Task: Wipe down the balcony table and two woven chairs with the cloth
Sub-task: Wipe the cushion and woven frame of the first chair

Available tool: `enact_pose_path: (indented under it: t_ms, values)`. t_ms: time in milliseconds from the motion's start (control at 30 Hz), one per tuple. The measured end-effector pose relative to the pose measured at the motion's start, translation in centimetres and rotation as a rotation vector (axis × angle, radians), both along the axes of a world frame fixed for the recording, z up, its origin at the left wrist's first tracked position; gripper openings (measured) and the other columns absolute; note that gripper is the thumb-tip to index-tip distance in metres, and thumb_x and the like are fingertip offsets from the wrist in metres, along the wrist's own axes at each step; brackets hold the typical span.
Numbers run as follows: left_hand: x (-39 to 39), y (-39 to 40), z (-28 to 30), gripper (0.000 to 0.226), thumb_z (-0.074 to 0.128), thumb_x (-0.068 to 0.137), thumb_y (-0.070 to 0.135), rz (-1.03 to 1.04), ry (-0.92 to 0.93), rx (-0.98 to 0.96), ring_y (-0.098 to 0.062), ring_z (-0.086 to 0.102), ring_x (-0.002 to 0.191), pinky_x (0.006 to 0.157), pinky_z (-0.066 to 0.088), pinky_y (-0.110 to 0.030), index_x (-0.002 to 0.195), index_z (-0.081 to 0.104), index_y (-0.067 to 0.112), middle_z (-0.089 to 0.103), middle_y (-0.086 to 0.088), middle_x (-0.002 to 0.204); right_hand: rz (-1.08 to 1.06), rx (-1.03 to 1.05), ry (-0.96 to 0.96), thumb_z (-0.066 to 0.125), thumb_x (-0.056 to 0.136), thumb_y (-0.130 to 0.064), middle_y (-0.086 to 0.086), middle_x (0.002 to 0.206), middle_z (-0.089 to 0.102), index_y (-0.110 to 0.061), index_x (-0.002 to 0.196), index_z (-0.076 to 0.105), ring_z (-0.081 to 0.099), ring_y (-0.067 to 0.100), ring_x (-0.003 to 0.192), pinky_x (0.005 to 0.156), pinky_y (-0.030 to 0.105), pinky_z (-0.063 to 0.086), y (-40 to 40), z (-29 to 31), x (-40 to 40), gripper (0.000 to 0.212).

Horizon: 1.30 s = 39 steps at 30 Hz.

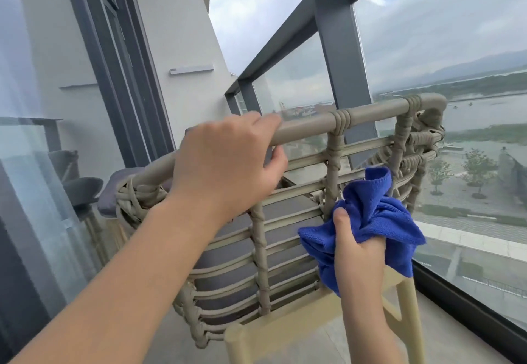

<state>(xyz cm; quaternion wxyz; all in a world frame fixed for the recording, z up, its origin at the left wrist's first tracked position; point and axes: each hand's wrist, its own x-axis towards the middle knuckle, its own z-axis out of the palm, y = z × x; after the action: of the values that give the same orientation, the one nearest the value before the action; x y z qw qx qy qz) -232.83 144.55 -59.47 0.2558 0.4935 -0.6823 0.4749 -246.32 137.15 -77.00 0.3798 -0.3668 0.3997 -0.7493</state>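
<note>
A beige woven chair (288, 229) fills the middle of the head view, seen from behind, with a grey cushion showing through its rope back. My left hand (228, 161) grips the chair's top rail near its left half. My right hand (358, 245) holds a bunched blue cloth (370, 215) pressed against the woven back, right of centre and below the rail. No table is in view.
A glass balustrade with a dark grey rail (336, 46) runs close along the chair's right side. A sliding glass door (119, 72) and a white wall stand on the left, with a chair's reflection (77, 181) in the glass. Grey floor tiles (445, 332) lie below.
</note>
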Motion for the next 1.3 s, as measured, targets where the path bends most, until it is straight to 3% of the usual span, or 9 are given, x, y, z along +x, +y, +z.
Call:
enact_pose_path:
  t_ms: [100, 200, 367, 433, 600, 800, 967, 1133, 1300]
  values:
    - [-0.5, 0.1, -0.4, 0.033, 0.041, 0.093, 0.044, 0.012, 0.041, -0.017, -0.02, 0.057, 0.069, 0.056, 0.043, -0.031, 0.11, 0.066, 0.029, 0.06, 0.008, 0.077, 0.068, -0.046, 0.007, 0.076, 0.088, -0.04, -0.002, 0.127, 0.062, -0.027, 0.13, 0.054, 0.058, 0.02, 0.12, 0.109, 0.046, 0.046, 0.1, -1.5, -0.1, 0.05]
    - [-0.8, 0.3, -1.0, 0.03, 0.048, 0.093, 0.039, -0.033, 0.093, -0.06, -0.022, 0.059, 0.075, 0.064, 0.042, -0.032, 0.111, 0.068, 0.026, 0.064, 0.007, 0.082, 0.07, -0.053, -0.023, 0.071, 0.078, -0.053, -0.004, 0.127, 0.062, -0.031, 0.126, 0.054, 0.057, 0.021, 0.122, 0.108, 0.05, 0.046, 0.4, -2.1, 0.5, 0.056]
    - [0.0, 1.8, -5.1, 0.038, 0.064, 0.091, 0.023, -0.153, 0.184, -0.11, -0.019, 0.054, 0.128, 0.117, 0.028, -0.038, 0.129, 0.066, 0.017, 0.062, 0.001, 0.134, 0.005, -0.092, -0.199, 0.072, 0.094, -0.031, -0.008, 0.129, 0.059, -0.024, 0.134, 0.053, 0.054, 0.012, 0.12, 0.099, 0.027, 0.037, 0.9, -2.2, 1.5, 0.045]
    - [0.1, 2.5, -7.3, 0.037, 0.068, 0.09, 0.017, -0.171, 0.224, -0.131, -0.021, 0.044, 0.142, 0.124, 0.021, -0.046, 0.126, 0.067, 0.014, 0.055, -0.004, 0.145, -0.026, -0.116, -0.186, 0.069, 0.096, -0.026, -0.008, 0.126, 0.061, -0.021, 0.135, 0.054, 0.056, 0.012, 0.113, 0.094, 0.027, 0.038, 2.0, -1.6, 1.8, 0.043]
    - [0.1, 4.6, -12.0, 0.044, 0.058, 0.092, 0.028, -0.225, 0.389, 0.026, -0.01, 0.039, 0.141, 0.12, 0.024, -0.026, 0.136, 0.061, 0.022, 0.048, 0.005, 0.149, -0.075, -0.274, -0.046, 0.068, 0.093, -0.016, -0.015, 0.102, 0.061, -0.025, 0.117, 0.058, 0.058, -0.002, 0.092, 0.074, 0.012, 0.042, 4.1, 0.0, 2.6, 0.027]
    - [3.3, 6.3, -15.2, 0.047, 0.057, 0.092, 0.034, -0.18, 0.547, 0.001, -0.006, 0.036, 0.143, 0.119, 0.019, -0.02, 0.138, 0.056, 0.029, 0.043, 0.014, 0.151, 0.104, -0.318, 0.068, 0.07, 0.093, -0.016, -0.017, 0.077, 0.062, -0.037, 0.088, 0.057, 0.058, 0.005, 0.071, 0.068, 0.034, 0.047, 6.0, 0.4, 4.6, 0.026]
    - [3.2, 5.3, -14.3, 0.034, 0.063, 0.09, 0.016, -0.331, 0.666, -0.269, -0.015, 0.056, 0.12, 0.105, 0.046, -0.04, 0.124, 0.064, 0.011, 0.06, 0.001, 0.124, 0.194, -0.233, 0.027, 0.068, 0.095, -0.009, -0.015, 0.085, 0.064, -0.031, 0.101, 0.054, 0.06, -0.01, 0.066, 0.054, 0.006, 0.044, 6.0, 0.4, 3.0, 0.026]
    - [6.0, 5.6, -14.0, 0.033, 0.072, 0.092, 0.016, -0.375, 0.783, -0.361, -0.02, 0.056, 0.104, 0.09, 0.047, -0.03, 0.122, 0.061, 0.009, 0.055, 0.001, 0.113, 0.226, -0.152, 0.072, 0.068, 0.094, -0.014, -0.008, 0.097, 0.068, -0.031, 0.105, 0.056, 0.066, 0.006, 0.087, 0.07, 0.025, 0.047, 6.3, 0.4, 2.8, 0.023]
    - [11.5, 6.2, -15.5, 0.051, 0.075, 0.087, 0.043, -0.29, 1.055, -0.127, -0.008, 0.05, 0.114, 0.092, 0.042, -0.026, 0.13, 0.051, 0.03, 0.05, 0.009, 0.124, 0.179, -0.141, 0.119, 0.065, 0.094, -0.013, -0.008, 0.091, 0.068, -0.021, 0.114, 0.058, 0.064, 0.003, 0.079, 0.071, 0.027, 0.047, 6.8, 0.4, 5.2, 0.023]
